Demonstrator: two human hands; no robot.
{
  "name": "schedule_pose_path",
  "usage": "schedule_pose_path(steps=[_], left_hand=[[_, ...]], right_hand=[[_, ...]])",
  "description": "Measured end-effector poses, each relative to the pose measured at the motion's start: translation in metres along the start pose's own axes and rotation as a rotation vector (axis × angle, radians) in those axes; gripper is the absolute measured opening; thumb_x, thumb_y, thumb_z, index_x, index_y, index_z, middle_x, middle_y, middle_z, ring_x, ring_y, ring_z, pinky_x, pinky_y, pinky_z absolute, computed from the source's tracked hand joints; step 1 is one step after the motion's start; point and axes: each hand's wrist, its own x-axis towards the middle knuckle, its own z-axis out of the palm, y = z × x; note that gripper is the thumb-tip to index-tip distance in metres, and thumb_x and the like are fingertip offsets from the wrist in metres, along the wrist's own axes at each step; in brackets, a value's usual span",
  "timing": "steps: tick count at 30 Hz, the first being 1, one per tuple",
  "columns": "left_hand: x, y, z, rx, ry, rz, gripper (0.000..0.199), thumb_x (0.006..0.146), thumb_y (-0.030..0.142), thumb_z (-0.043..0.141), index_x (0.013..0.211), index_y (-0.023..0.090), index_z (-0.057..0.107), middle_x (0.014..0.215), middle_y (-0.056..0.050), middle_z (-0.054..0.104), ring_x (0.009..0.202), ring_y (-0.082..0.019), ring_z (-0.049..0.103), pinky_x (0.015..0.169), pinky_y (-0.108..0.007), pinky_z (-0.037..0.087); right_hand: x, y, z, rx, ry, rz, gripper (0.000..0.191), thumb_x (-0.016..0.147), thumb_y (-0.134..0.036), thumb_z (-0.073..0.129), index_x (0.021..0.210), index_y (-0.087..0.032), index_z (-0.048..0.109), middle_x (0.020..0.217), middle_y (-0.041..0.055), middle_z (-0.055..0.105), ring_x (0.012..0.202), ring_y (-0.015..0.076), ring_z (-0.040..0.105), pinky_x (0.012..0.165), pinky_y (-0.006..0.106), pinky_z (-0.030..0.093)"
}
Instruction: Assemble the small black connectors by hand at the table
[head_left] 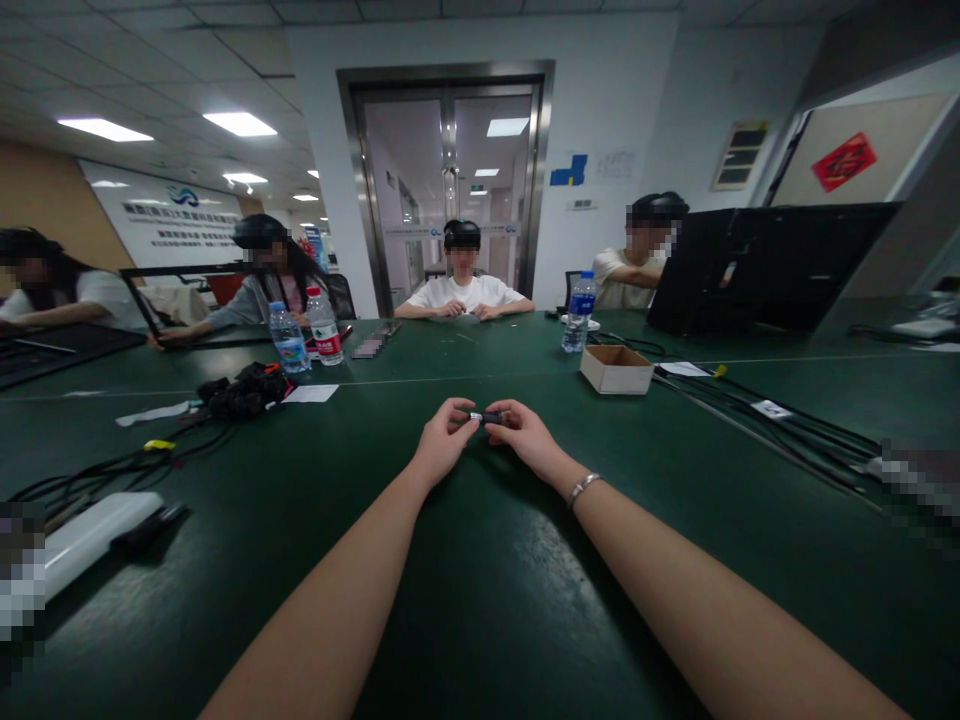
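In the head view, a small black-and-silver stick (490, 417) lies level between my two hands, just above the green table (480, 560). Its exact kind is too small to make out. My left hand (445, 438) pinches the silver end between thumb and fingers. The black end is gripped by my right hand (528, 436), whose wrist wears a silver bracelet (583, 490). My fingertips cover part of both ends.
An open cardboard box (616, 371) stands ahead on the right, near a water bottle (578, 312). Two more bottles (289, 340) stand at left behind a black tangled bundle (246, 390). Cables (780, 415) run along the right. Several people sit around, one opposite (465, 290).
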Motion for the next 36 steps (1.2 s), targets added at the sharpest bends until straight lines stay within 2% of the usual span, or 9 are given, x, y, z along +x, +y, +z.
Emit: schedule_pose_path(steps=[7, 15, 17, 19, 22, 26, 32, 34, 36], left_hand=[[0.002, -0.004, 0.001, -0.039, -0.014, -0.016, 0.020, 0.077, 0.029, 0.059, 0.093, 0.018, 0.061, 0.077, -0.002, 0.061, 0.067, -0.012, 0.058, 0.058, -0.021, 0.045], [0.004, -0.008, -0.001, 0.166, 0.036, -0.057, 0.037, 0.079, 0.052, 0.053, 0.071, 0.017, 0.061, 0.074, -0.003, 0.060, 0.066, -0.014, 0.058, 0.060, -0.025, 0.047], [0.003, -0.006, -0.001, 0.161, 0.045, -0.057, 0.038, 0.080, 0.053, 0.052, 0.074, 0.017, 0.062, 0.080, -0.005, 0.061, 0.068, -0.014, 0.058, 0.060, -0.025, 0.047], [0.001, -0.002, 0.000, 0.109, 0.045, -0.039, 0.035, 0.080, 0.051, 0.054, 0.088, 0.018, 0.063, 0.093, -0.007, 0.062, 0.074, -0.015, 0.059, 0.059, -0.024, 0.047], [-0.002, 0.003, 0.000, 0.049, 0.012, 0.021, 0.031, 0.078, 0.038, 0.060, 0.103, 0.020, 0.061, 0.106, -0.007, 0.062, 0.080, -0.015, 0.059, 0.060, -0.023, 0.048], [-0.001, 0.003, 0.001, 0.045, -0.014, 0.037, 0.020, 0.077, 0.028, 0.060, 0.095, 0.019, 0.064, 0.093, -0.005, 0.065, 0.075, -0.013, 0.059, 0.064, -0.023, 0.047], [0.002, -0.003, 0.002, 0.061, -0.007, -0.040, 0.027, 0.080, 0.043, 0.056, 0.082, 0.016, 0.062, 0.072, -0.003, 0.063, 0.067, -0.015, 0.059, 0.061, -0.026, 0.046], [0.002, -0.005, 0.002, 0.082, 0.019, -0.037, 0.030, 0.078, 0.046, 0.058, 0.084, 0.017, 0.061, 0.077, -0.004, 0.064, 0.068, -0.015, 0.059, 0.062, -0.026, 0.047], [0.001, -0.004, 0.002, 0.080, 0.050, -0.012, 0.032, 0.076, 0.043, 0.062, 0.094, 0.018, 0.060, 0.090, -0.006, 0.065, 0.073, -0.015, 0.060, 0.065, -0.027, 0.048]], right_hand=[[0.002, 0.004, 0.000, -0.037, 0.008, -0.025, 0.033, 0.062, -0.018, 0.066, 0.093, -0.020, 0.056, 0.070, -0.0049, 0.057, 0.063, 0.0109, 0.057, 0.064, 0.027, 0.046], [0.000, 0.001, -0.001, -0.131, 0.005, -0.055, 0.034, 0.059, -0.014, 0.063, 0.091, -0.019, 0.056, 0.075, -0.0036, 0.058, 0.067, 0.0117, 0.056, 0.066, 0.027, 0.044], [0.000, 0.000, -0.001, -0.132, 0.005, -0.049, 0.034, 0.059, -0.014, 0.063, 0.091, -0.019, 0.056, 0.075, -0.0038, 0.058, 0.066, 0.0116, 0.055, 0.066, 0.027, 0.044], [0.000, 0.000, -0.001, -0.124, 0.008, -0.042, 0.034, 0.059, -0.014, 0.063, 0.092, -0.019, 0.056, 0.075, -0.0042, 0.058, 0.066, 0.0114, 0.055, 0.066, 0.027, 0.044], [0.000, 0.000, 0.000, -0.076, 0.018, -0.035, 0.033, 0.059, -0.014, 0.064, 0.091, -0.020, 0.055, 0.075, -0.0044, 0.057, 0.067, 0.0113, 0.056, 0.066, 0.026, 0.045], [0.000, 0.000, 0.001, -0.022, 0.021, -0.019, 0.030, 0.060, -0.016, 0.064, 0.088, -0.021, 0.054, 0.075, -0.0043, 0.057, 0.065, 0.0114, 0.057, 0.065, 0.027, 0.048], [-0.001, -0.001, 0.000, -0.012, 0.021, -0.006, 0.028, 0.060, -0.015, 0.061, 0.087, -0.021, 0.055, 0.074, -0.0042, 0.057, 0.065, 0.0111, 0.058, 0.065, 0.026, 0.048], [-0.001, -0.001, 0.000, -0.009, 0.026, -0.009, 0.029, 0.059, -0.014, 0.061, 0.087, -0.020, 0.055, 0.075, -0.0042, 0.057, 0.065, 0.0109, 0.058, 0.065, 0.026, 0.048], [-0.001, -0.002, 0.001, 0.002, 0.035, -0.007, 0.029, 0.059, -0.015, 0.061, 0.087, -0.020, 0.055, 0.075, -0.0042, 0.057, 0.064, 0.0109, 0.058, 0.065, 0.026, 0.048]])
